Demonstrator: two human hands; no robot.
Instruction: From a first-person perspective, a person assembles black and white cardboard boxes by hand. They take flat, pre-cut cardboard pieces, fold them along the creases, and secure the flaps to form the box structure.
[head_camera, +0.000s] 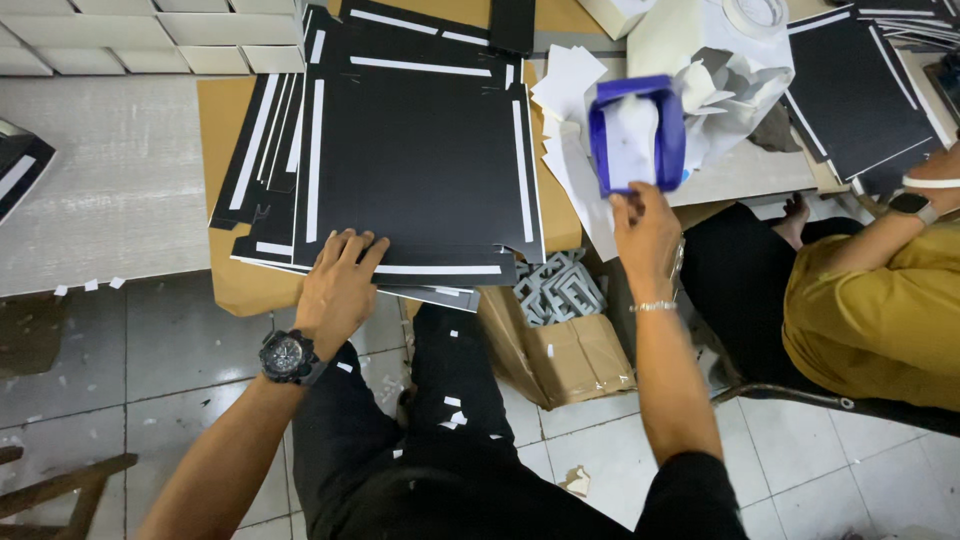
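Note:
My left hand (338, 285) lies flat, fingers spread, on the near edge of a black card sheet (420, 160) edged with white tape strips. That sheet tops a stack of similar black sheets (262, 150) on a brown board (228, 120). My right hand (646, 232) pinches the lower end of a white strip that runs from a blue tape dispenser (636, 135), which stands just past my fingers. A black watch is on my left wrist and a thin bracelet on my right.
A pile of white backing paper (720, 70) lies beyond the dispenser. A co-worker in a mustard shirt (880, 310) sits at the right by more black sheets (850, 90). A brown cardboard box (560, 350) sits by my knees. White boxes (150, 35) stack far left.

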